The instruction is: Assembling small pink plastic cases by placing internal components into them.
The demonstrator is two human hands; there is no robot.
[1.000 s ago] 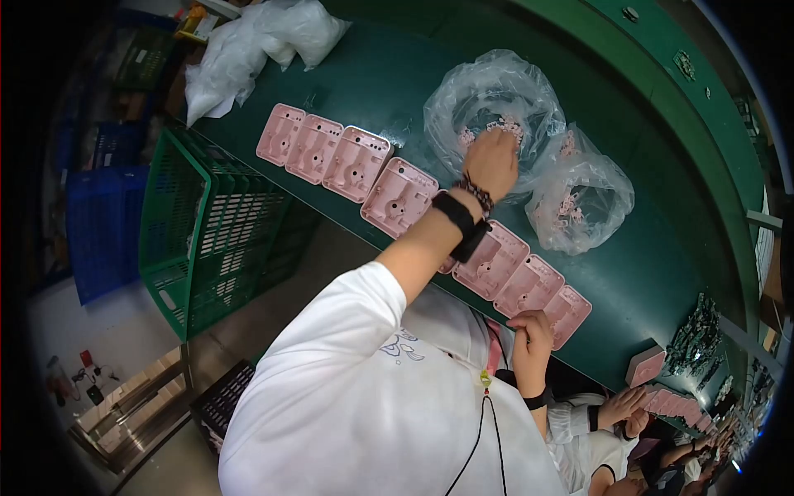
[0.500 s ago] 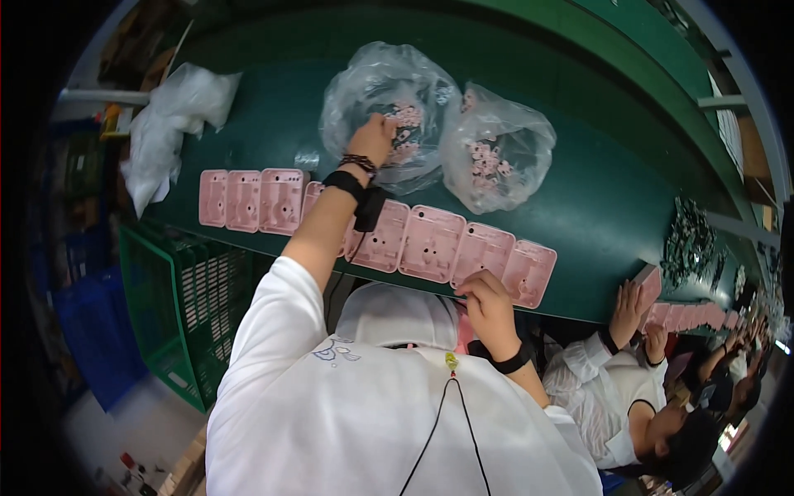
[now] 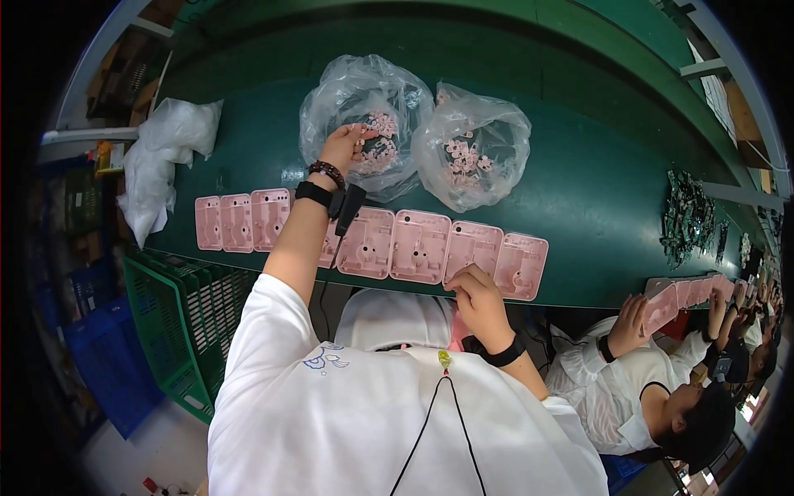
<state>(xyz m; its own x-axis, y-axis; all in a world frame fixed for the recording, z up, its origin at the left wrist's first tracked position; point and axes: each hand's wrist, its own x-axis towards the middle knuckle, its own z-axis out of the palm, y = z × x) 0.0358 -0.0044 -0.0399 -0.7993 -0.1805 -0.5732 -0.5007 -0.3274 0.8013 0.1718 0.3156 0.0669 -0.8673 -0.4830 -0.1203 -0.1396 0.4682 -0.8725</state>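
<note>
My left hand (image 3: 341, 149) reaches into the open clear plastic bag (image 3: 321, 106), its fingers pinched together over small pink plastic parts (image 3: 380, 124). Whatever sits between those fingertips is too small to make out. My right hand (image 3: 482, 307) is curled at the near rim of a pink plastic case (image 3: 473, 245), and its fingertips hide what they hold, if anything. That case belongs to a row of several open, shallow pink cases along the table's near edge. My left forearm covers part of the row.
Beside the first bag stands a second clear bag (image 3: 517, 140) of pink parts. White plastic bags (image 3: 165, 149) lie far left, above a green crate (image 3: 157, 322). To the right, a co-worker's hand (image 3: 626, 326) holds a pink case near a dark pile of parts (image 3: 688, 217).
The whole view has shifted a little. My left hand stays in the bag, its fingers now clearer at the parts. My right hand keeps its place at the case rim. The co-worker's case has tilted.
</note>
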